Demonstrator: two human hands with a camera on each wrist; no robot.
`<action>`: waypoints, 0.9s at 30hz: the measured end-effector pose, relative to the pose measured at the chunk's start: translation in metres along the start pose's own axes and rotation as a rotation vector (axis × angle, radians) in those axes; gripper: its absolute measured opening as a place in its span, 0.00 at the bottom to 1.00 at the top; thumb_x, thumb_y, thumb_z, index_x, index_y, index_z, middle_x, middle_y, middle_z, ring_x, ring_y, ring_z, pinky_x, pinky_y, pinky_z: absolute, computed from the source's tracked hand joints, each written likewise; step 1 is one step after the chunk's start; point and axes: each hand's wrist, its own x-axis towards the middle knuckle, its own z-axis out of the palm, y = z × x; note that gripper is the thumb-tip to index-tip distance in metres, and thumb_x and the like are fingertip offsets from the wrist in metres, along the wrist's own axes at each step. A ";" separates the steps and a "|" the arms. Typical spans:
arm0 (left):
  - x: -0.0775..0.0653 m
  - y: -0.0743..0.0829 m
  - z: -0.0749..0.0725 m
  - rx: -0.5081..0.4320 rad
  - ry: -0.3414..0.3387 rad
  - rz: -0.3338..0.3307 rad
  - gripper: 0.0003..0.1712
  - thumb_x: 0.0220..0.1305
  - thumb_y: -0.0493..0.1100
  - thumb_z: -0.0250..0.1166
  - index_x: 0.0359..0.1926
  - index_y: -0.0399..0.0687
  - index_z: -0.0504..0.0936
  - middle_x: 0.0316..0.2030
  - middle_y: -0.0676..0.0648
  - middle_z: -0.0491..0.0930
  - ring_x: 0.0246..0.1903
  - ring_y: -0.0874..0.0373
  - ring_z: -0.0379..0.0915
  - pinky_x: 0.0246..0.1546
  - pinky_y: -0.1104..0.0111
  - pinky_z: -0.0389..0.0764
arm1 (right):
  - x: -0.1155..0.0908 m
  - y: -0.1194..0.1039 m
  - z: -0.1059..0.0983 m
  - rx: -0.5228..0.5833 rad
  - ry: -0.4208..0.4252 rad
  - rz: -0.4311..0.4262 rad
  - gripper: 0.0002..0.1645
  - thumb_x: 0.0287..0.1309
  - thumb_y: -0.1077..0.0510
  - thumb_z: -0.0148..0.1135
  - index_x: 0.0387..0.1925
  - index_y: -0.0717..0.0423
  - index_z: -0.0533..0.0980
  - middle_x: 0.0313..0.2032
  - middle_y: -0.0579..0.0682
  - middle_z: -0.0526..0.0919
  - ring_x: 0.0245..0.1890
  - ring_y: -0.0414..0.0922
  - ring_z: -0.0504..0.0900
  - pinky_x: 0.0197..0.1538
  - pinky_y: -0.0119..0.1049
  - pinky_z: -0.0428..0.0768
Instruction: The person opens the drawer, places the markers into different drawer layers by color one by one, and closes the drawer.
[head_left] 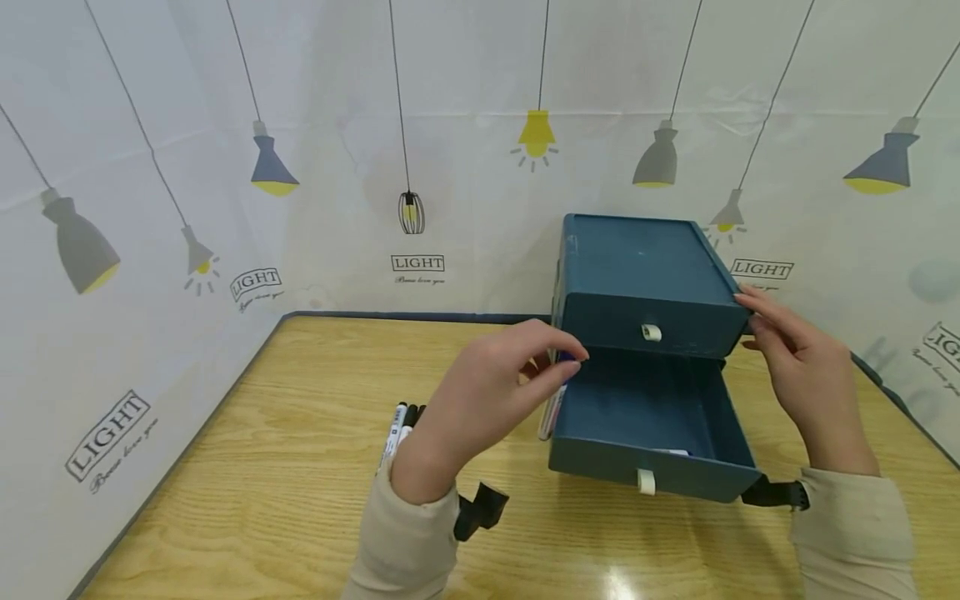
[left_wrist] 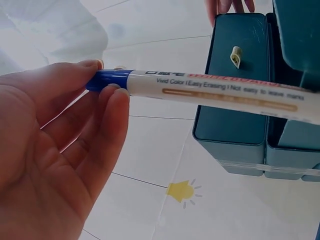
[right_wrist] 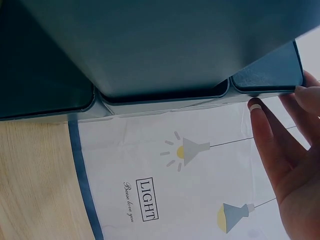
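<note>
A white whiteboard marker (left_wrist: 215,92) with a blue cap (left_wrist: 107,80) is pinched at the cap between the thumb and fingers of my left hand (head_left: 491,379). In the head view the marker hangs cap up at the left side of a blue drawer box (head_left: 637,250). The box's lower drawer (head_left: 652,472) is pulled out, and a small white thing (head_left: 677,452) lies inside near its front wall. The upper drawer (head_left: 607,327) is closed. My right hand (head_left: 806,371) touches the box's upper right front corner with fairly straight fingers.
Several markers (head_left: 392,433) with dark caps lie on the wooden table (head_left: 262,467), partly hidden behind my left wrist. A cloth backdrop (head_left: 480,167) printed with lamps stands behind and beside the table. Black straps (head_left: 480,510) hang at my wrists.
</note>
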 end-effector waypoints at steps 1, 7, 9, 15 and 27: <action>0.000 0.001 0.000 -0.002 0.007 0.002 0.08 0.58 0.40 0.61 0.40 0.51 0.80 0.34 0.59 0.76 0.27 0.73 0.68 0.30 0.81 0.71 | 0.000 0.000 0.000 -0.004 0.000 0.002 0.21 0.65 0.54 0.45 0.57 0.32 0.68 0.58 0.34 0.66 0.39 0.20 0.71 0.36 0.14 0.68; 0.001 0.001 0.000 -0.021 0.067 0.045 0.07 0.58 0.40 0.61 0.39 0.50 0.80 0.33 0.58 0.76 0.27 0.72 0.68 0.30 0.81 0.72 | -0.001 0.001 0.000 -0.014 0.004 0.004 0.21 0.65 0.53 0.44 0.57 0.31 0.68 0.58 0.32 0.66 0.39 0.20 0.71 0.36 0.14 0.68; 0.001 0.001 0.000 -0.025 0.086 0.058 0.07 0.58 0.40 0.60 0.39 0.49 0.80 0.33 0.57 0.76 0.27 0.72 0.68 0.30 0.80 0.72 | -0.001 0.001 0.000 -0.012 0.004 0.003 0.21 0.65 0.53 0.44 0.57 0.31 0.68 0.58 0.33 0.66 0.39 0.20 0.71 0.36 0.14 0.68; 0.001 0.005 -0.002 -0.047 0.114 0.074 0.07 0.58 0.39 0.61 0.39 0.48 0.80 0.34 0.56 0.77 0.29 0.70 0.68 0.31 0.80 0.72 | -0.001 0.002 -0.001 0.004 0.004 -0.002 0.21 0.65 0.54 0.45 0.57 0.32 0.68 0.58 0.34 0.66 0.38 0.20 0.71 0.36 0.14 0.68; 0.002 0.005 0.000 -0.072 0.082 0.083 0.08 0.57 0.36 0.61 0.40 0.47 0.80 0.36 0.55 0.78 0.31 0.70 0.69 0.32 0.80 0.73 | -0.001 0.002 -0.001 0.020 -0.005 -0.005 0.21 0.65 0.55 0.44 0.57 0.33 0.68 0.59 0.33 0.65 0.40 0.21 0.71 0.36 0.14 0.68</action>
